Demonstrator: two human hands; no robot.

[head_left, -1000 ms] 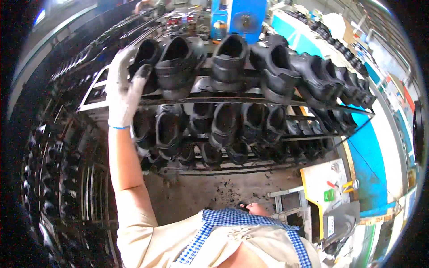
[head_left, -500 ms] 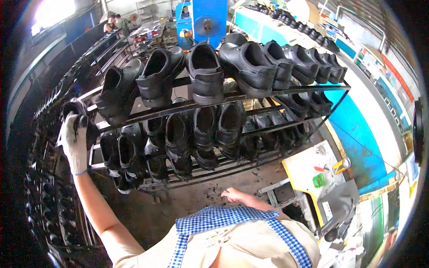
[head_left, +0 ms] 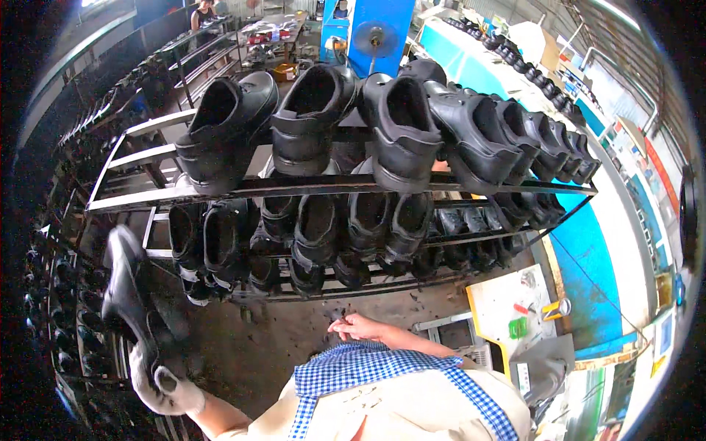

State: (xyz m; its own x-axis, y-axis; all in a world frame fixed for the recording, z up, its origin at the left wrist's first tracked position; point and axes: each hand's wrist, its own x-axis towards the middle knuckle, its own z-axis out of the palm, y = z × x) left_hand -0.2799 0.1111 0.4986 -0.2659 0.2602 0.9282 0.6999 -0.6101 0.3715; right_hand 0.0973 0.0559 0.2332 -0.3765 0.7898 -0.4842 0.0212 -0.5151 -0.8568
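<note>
My left hand, in a white knit glove, grips a black shoe at its heel end. The shoe is tilted with its toe pointing up and away, and its far end is blurred. It is apart from the rack, off its left end. My right hand is bare and holds nothing. Its fingers are loosely stretched out over the floor in front of the apron. Before me stands a metal rack with rows of black shoes. The nearest top-row shoe stands heel toward me, right of a bare stretch of bars.
More shelves of shoes line the left side. To the right stand a yellow-edged white table with a green item and a long blue-sided conveyor. A fan is behind the rack; a person is far off.
My left hand has carried the shoe from the rack's left end down and toward me. My right hand has shifted slightly left. The view has turned left.
</note>
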